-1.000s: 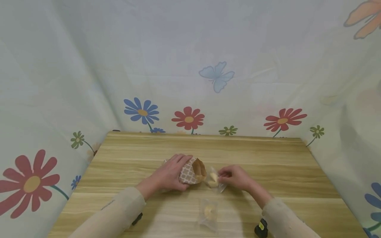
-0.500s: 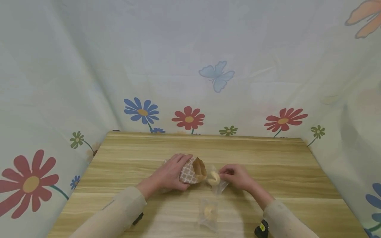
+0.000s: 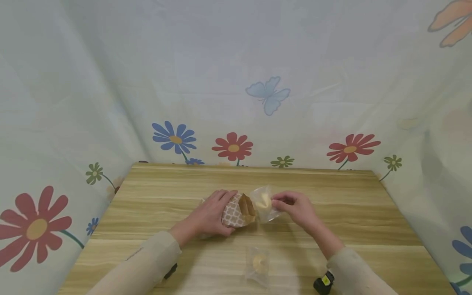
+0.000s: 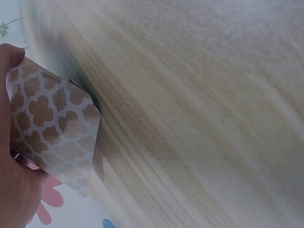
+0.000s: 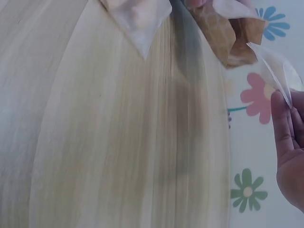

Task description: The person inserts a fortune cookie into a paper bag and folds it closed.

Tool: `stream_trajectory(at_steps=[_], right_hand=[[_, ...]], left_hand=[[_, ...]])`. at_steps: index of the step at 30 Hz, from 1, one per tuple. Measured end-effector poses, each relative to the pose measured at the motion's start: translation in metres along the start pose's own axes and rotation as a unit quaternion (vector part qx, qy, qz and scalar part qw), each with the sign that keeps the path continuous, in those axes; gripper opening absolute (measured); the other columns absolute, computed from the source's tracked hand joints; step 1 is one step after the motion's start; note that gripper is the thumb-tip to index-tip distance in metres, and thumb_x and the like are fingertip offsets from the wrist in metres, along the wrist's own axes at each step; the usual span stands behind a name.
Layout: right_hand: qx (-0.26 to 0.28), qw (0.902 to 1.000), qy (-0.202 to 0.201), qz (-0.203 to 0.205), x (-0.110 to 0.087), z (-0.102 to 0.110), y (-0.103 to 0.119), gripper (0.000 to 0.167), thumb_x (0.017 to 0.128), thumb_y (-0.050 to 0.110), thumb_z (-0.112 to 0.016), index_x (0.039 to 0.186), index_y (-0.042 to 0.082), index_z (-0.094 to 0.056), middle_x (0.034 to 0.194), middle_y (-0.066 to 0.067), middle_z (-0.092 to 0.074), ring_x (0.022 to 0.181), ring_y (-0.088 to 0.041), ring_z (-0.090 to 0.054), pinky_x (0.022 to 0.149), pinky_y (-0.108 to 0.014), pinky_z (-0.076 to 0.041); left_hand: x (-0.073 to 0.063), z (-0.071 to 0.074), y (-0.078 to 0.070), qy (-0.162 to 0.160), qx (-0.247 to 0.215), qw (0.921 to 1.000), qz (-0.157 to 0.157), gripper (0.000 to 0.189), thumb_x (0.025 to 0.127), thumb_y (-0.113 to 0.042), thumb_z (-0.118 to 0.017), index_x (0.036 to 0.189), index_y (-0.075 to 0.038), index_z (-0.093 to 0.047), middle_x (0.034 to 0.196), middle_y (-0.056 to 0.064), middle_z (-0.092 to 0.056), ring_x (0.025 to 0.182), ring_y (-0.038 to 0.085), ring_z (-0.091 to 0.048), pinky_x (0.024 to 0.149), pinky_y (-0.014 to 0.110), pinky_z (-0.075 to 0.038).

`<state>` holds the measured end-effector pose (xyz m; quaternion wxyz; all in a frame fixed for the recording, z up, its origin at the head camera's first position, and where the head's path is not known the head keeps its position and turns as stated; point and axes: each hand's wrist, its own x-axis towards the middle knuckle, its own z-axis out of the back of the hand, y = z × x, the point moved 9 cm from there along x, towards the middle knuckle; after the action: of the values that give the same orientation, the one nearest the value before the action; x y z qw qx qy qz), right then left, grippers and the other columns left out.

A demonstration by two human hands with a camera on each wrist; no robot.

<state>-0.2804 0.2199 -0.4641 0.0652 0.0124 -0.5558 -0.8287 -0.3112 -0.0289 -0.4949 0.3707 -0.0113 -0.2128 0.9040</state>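
A paper bag (image 3: 233,213) with a white lattice pattern lies on its side, its brown mouth facing right. My left hand (image 3: 210,215) grips it from above, thumb on the near side; the left wrist view shows the patterned bag (image 4: 52,118) between thumb and fingers. My right hand (image 3: 296,207) pinches the edge of a clear packet with a fortune cookie (image 3: 264,201) inside, held right beside the bag's mouth. In the right wrist view the packet's film (image 5: 278,71) shows between thumb and fingers. A second wrapped fortune cookie (image 3: 260,264) lies nearer on the table.
The wooden table (image 3: 332,188) has a floral curtain (image 3: 313,102) behind and at its sides. A black object with a yellow label (image 3: 323,282) is by the right sleeve; another dark piece (image 3: 171,271) shows at the left sleeve.
My right hand has lifted the packet up and away from me, alongside the bag's mouth. My left hand and the bag stay in nearly the same place.
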Motion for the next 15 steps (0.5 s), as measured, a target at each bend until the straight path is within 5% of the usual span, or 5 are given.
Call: stream_trajectory(at_steps=[8,15], right_hand=[[-0.041,0.9971,0.059,0.023,0.009,-0.021,0.009,0.018,0.099,0.015,-0.078,0.111,0.002,-0.081,0.103,-0.010,-0.079,0.088,-0.016,-0.071,0.077,-0.034,-0.062],[-0.055,0.9964,0.052,0.039,0.022,-0.032,0.015,0.016,0.097,0.012,-0.078,0.109,0.001,-0.081,0.100,-0.009,-0.079,0.084,-0.014,-0.070,0.075,-0.031,-0.061]], left_hand=[[0.001,-0.001,0.001,-0.004,0.001,1.0000,0.001,0.117,0.070,-0.052,-0.093,0.165,-0.016,-0.035,0.148,0.007,-0.051,0.131,0.023,-0.050,0.111,0.048,-0.050],[-0.001,-0.001,0.001,-0.002,0.005,0.9999,0.009,0.118,0.070,-0.051,-0.093,0.165,-0.015,-0.035,0.147,0.007,-0.052,0.132,0.024,-0.050,0.112,0.049,-0.049]])
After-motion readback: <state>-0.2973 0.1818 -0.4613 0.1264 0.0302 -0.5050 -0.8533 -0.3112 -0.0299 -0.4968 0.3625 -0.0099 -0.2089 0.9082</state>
